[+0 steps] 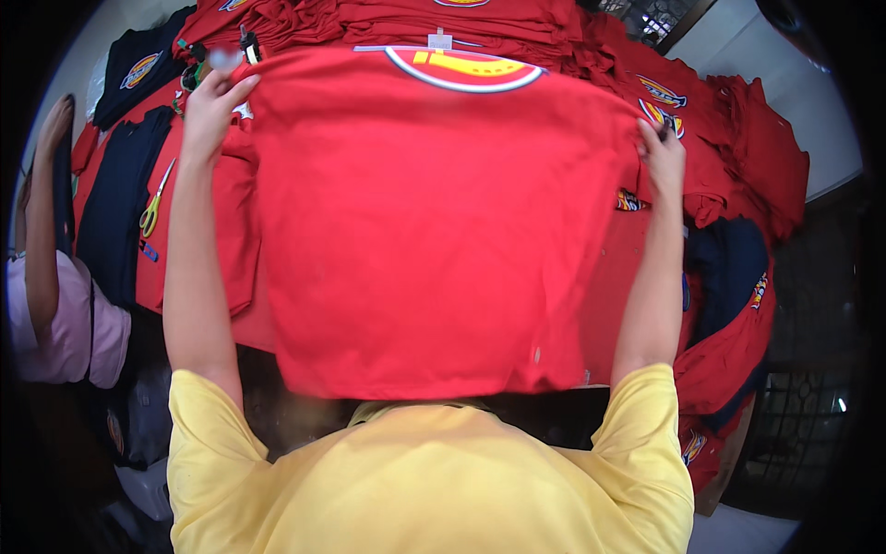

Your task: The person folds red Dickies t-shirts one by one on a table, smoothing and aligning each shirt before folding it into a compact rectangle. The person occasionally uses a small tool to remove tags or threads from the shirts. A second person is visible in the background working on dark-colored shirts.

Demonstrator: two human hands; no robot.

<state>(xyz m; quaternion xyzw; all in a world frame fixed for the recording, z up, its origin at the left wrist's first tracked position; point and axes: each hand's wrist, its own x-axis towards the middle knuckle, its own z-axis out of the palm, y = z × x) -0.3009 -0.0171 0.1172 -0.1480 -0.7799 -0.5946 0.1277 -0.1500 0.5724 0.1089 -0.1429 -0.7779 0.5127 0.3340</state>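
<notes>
A red T-shirt hangs spread out between my two raised hands, its lower edge near my chest. Part of a large yellow, red and white print with a dark outline shows at its far edge, beside a small white tag. My left hand is closed on the far left corner of the cloth. At the far right corner, my right hand pinches the fabric, its fingertips partly hidden. Both forearms are stretched forward. The shirt covers much of the table beneath it.
Heaped red shirts line the back and right. Navy garments lie at left, near scissors with yellow-green handles. A dark blue garment lies at right. Another person's arm and pink clothing are at far left.
</notes>
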